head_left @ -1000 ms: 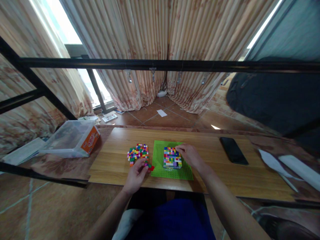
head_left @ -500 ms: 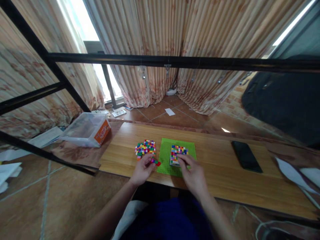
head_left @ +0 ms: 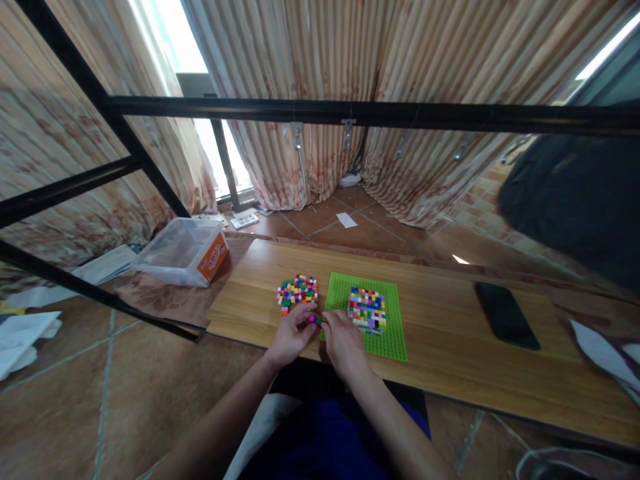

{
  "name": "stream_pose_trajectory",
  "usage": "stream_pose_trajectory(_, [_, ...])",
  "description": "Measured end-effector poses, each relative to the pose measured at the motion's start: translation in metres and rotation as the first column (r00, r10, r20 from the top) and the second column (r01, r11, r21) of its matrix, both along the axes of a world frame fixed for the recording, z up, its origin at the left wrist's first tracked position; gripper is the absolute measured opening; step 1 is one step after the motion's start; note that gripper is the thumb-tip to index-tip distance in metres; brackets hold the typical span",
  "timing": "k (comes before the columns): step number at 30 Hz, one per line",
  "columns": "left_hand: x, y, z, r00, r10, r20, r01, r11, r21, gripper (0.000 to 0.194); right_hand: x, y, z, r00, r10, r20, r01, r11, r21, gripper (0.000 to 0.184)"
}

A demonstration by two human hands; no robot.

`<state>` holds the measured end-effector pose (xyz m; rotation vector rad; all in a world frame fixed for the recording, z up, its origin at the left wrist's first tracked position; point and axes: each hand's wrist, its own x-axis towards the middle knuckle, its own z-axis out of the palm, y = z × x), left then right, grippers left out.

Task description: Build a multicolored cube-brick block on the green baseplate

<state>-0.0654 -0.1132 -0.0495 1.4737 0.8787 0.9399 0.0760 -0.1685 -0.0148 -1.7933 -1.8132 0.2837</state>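
Note:
My left hand (head_left: 291,335) pinches a short row of small toy bricks (head_left: 313,320), magenta and green among them. My right hand (head_left: 346,345) has its fingertips closed at the right end of that row, hiding the red part. Just right of my right hand, a block of many coloured bricks (head_left: 367,308) stands on a green studded baseplate (head_left: 395,333). Beyond my left hand lies a pile of loose coloured bricks (head_left: 299,291).
Everything stands on a low wooden table (head_left: 440,320). A black phone (head_left: 507,315) lies at its right. A clear plastic box (head_left: 175,257) with an orange label sits on the floor at the left. A black metal bar (head_left: 320,109) crosses beyond the table.
My right hand has moved left from the brick block to the bricks in my left hand. The block now shows in full. The whole view has shifted slightly.

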Motion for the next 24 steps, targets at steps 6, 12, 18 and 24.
stream_pose_trajectory(6, [-0.001, -0.001, 0.003, 1.0, 0.016, 0.021, -0.015, 1.0, -0.018, 0.04, -0.003, -0.006, -0.009, 0.998, -0.057, -0.011, 0.057, 0.998, -0.018, 0.026])
stream_pose_trajectory(12, [-0.001, 0.0, 0.001, 0.999, 0.027, 0.036, -0.027, 1.0, -0.007, 0.043, -0.002, -0.006, -0.011, 0.993, -0.061, -0.098, 0.063, 0.998, 0.016, 0.028])
stream_pose_trajectory(18, [-0.002, -0.001, 0.005, 0.999, 0.047, 0.025, -0.046, 0.999, -0.019, 0.032, -0.004, -0.006, -0.016, 0.979, -0.025, -0.201, 0.049, 0.992, 0.115, 0.03])
stream_pose_trajectory(24, [-0.002, 0.0, 0.006, 0.999, 0.034, -0.006, -0.034, 0.999, -0.006, 0.027, -0.005, -0.01, -0.013, 0.972, -0.041, -0.232, 0.079, 0.984, 0.16, 0.032])
